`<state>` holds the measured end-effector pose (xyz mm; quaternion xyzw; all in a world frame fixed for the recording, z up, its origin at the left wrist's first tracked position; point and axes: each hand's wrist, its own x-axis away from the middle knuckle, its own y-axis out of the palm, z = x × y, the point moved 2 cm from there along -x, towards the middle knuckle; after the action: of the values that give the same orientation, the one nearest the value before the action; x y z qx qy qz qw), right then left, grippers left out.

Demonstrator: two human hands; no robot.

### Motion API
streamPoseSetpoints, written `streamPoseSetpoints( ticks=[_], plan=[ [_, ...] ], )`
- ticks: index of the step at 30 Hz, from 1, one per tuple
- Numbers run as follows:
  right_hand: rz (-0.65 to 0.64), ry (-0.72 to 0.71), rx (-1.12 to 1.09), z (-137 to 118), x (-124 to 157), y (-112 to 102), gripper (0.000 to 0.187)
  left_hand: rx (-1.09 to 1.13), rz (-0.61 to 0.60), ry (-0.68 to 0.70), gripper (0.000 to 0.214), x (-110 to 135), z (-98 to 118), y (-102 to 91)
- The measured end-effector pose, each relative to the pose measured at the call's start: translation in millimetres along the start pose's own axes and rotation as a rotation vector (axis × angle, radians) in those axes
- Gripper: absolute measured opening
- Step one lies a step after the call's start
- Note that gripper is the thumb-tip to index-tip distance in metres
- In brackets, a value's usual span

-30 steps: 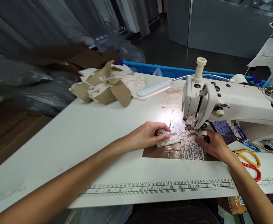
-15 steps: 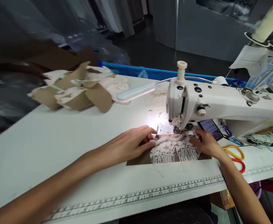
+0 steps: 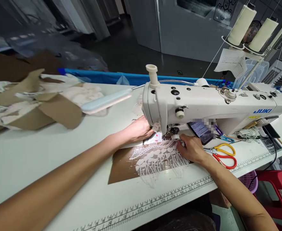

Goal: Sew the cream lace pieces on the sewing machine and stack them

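White fringed lace (image 3: 155, 160) lies over a brown sheet of paper (image 3: 121, 166) in front of the sewing machine's (image 3: 203, 106) presser foot. A narrow openwork lace band (image 3: 141, 151) runs along its upper side. My right hand (image 3: 192, 148) is closed, fingertips pinching the lace edge just right of the foot. My left hand (image 3: 141, 129) reaches behind the lit needle plate (image 3: 154, 138), at the left of the machine head. Its fingers are curled, with their tips partly hidden, and what they hold cannot be made out.
Yellow- and red-handled scissors (image 3: 225, 155) lie right of my right hand, with a phone (image 3: 200, 131) behind it. A pale lamp (image 3: 107, 101) hangs left of the machine head. Brown paper and lace bundles (image 3: 59, 109) sit at the left. A printed ruler (image 3: 152, 205) follows the table's front edge.
My left hand has let go of the lace's left end and moved back behind the needle area. My right hand stays at the lace. The view has shifted right.
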<state>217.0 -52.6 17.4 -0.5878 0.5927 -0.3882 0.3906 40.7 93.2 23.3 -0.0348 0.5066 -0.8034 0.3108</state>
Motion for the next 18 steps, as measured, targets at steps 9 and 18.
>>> streamPoseSetpoints(
  ticks=[9,18],
  plan=[
    [-0.130,-0.140,-0.325,14,3,-21,0.030,-0.059,0.140,0.063,0.025,46,19,-14.8],
    [-0.257,0.097,-0.770,-15,6,-5,0.031,0.387,0.225,-0.248,0.040,87,44,-3.9]
  ],
)
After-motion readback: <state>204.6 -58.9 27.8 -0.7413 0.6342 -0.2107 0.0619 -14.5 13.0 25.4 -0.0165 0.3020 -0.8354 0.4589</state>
